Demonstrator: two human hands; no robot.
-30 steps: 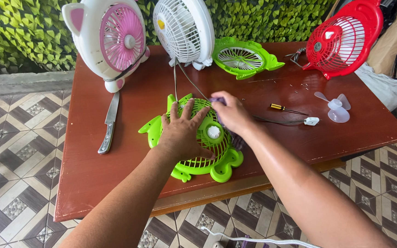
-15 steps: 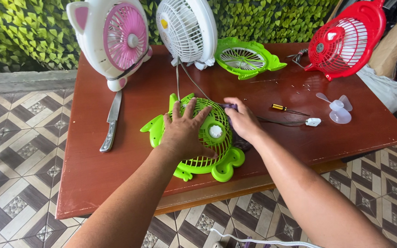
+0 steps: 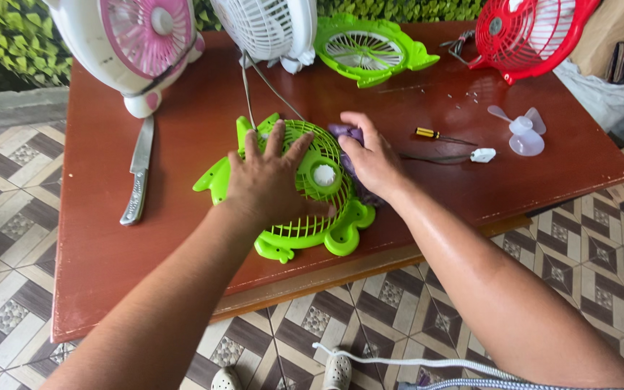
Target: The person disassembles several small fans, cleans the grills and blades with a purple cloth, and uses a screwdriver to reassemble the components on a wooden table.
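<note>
Left hand [image 3: 269, 177], fingers spread, presses flat on the green fan grille [image 3: 294, 191] near the table's [image 3: 95, 289] front edge, while your right hand [image 3: 373, 159] has shifted down to cup its right rim.

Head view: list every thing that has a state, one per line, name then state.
Green fan grille: flat on the table, pressed by both hands.
Left hand: spread open on the grille.
Right hand: resting on the grille's edge over something purple.
Second green fan frame: lying flat, apart.
Loose fan blade: detached, on the table.
Pink fan: upright.
Red fan: tilted.
Knife: lying flat.
</note>
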